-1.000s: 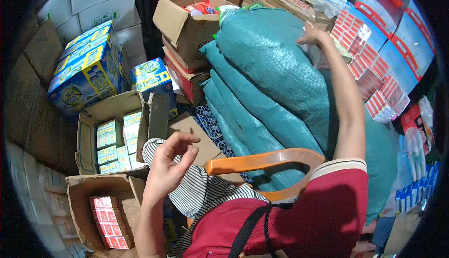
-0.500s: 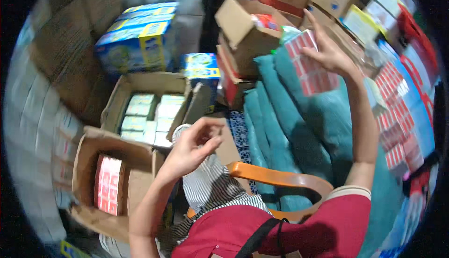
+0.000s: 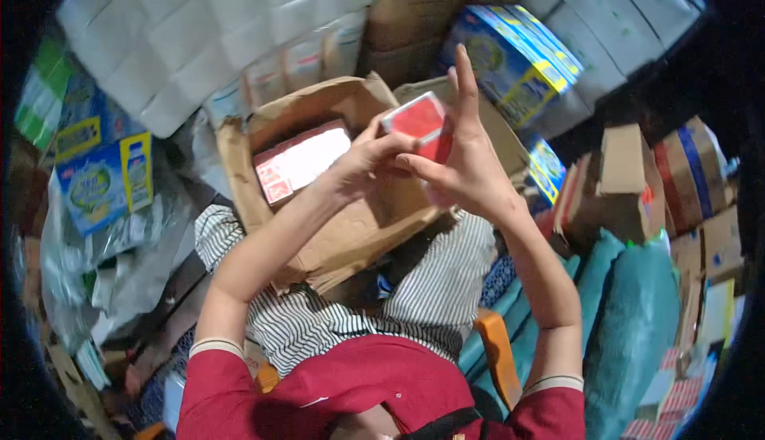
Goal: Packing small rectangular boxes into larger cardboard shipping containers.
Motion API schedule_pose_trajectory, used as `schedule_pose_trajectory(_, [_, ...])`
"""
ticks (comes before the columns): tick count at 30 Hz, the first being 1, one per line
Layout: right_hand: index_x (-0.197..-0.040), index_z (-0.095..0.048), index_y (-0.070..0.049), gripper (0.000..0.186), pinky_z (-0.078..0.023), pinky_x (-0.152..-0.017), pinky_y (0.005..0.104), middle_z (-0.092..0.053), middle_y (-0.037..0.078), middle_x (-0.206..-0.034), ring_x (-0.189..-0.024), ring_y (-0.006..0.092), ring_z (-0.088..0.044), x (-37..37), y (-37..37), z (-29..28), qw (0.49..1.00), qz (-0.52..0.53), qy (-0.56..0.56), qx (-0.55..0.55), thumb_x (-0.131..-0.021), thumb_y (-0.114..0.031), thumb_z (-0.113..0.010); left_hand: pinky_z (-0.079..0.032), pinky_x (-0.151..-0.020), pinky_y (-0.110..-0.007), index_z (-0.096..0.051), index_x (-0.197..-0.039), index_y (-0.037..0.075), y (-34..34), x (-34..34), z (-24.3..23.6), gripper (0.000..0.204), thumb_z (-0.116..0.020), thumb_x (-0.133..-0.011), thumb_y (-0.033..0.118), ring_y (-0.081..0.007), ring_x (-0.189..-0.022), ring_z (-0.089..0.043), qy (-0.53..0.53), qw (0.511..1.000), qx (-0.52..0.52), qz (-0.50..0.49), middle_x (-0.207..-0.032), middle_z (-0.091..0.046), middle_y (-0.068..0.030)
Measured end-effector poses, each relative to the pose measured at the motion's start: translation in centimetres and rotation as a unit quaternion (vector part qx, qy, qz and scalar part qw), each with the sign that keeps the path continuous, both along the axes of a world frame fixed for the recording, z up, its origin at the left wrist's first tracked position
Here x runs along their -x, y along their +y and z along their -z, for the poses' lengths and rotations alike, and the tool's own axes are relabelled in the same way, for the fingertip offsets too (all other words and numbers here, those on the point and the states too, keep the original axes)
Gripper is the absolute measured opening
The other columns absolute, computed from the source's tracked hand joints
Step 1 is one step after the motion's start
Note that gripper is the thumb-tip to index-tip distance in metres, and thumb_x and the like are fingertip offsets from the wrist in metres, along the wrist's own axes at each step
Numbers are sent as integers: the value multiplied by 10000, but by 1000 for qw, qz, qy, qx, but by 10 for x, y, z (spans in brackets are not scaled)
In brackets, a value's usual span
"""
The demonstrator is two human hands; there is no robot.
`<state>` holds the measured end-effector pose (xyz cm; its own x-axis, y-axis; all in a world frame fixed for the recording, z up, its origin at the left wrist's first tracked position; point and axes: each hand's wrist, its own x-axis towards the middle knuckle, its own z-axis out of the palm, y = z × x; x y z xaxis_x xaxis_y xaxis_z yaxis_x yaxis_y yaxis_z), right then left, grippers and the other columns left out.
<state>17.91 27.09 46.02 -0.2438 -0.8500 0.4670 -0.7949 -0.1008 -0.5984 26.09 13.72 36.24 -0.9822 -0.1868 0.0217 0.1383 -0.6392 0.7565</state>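
Observation:
My left hand [image 3: 368, 161] is closed on a small red-and-white pack [image 3: 420, 117], its thumb across the near edge. The pack is tilted above an open cardboard box [image 3: 362, 261]. My right hand [image 3: 476, 170] is against the pack's right side, with index finger and thumb stretched wide apart; its lower fingers are partly hidden. Inside the box, a block of red-and-white packs [image 3: 275, 181] lies along the left, its top washed out by glare.
Blue-and-yellow cartons [image 3: 510, 65] stand behind the box; another blue carton [image 3: 103, 181] sits left on clear plastic. White wrapped stacks [image 3: 215, 25] rise at the back. Teal sacks [image 3: 637, 320], an orange chair arm [image 3: 498, 352] and an opened brown carton [image 3: 617, 165] are at right.
My view has swung left. My right hand has come from above the teal sacks to the cardboard box with the red-and-white pack, and my left hand has taken hold of it.

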Motion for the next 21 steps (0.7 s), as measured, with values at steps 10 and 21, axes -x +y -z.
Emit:
schedule_pose_trajectory(10, [-1399, -128, -12, 937, -230, -1059, 384, -235, 203, -1415, -1304, 288, -274, -18, -51, 77, 970, -56, -134, -193, -749, -364, -703, -410, -941, -420, -537, -1077, -19, -94, -71, 57, 522, -471, -591, 160, -293, -1011, -552, 127, 947, -286, -73, -1102, -586, -145])
schedule_pose_trajectory(21, [-1379, -185, 16, 741, -394, -919, 309, -463, 167, -1228, -1085, 190, -481, -45, -91, 98, 928, -104, -299, -197, -850, -281, -612, -435, -915, -450, -561, -1048, -9, -95, -83, 64, 404, -466, -682, 133, -302, -953, -585, 78, 915, -367, -149, -1028, -614, -147])
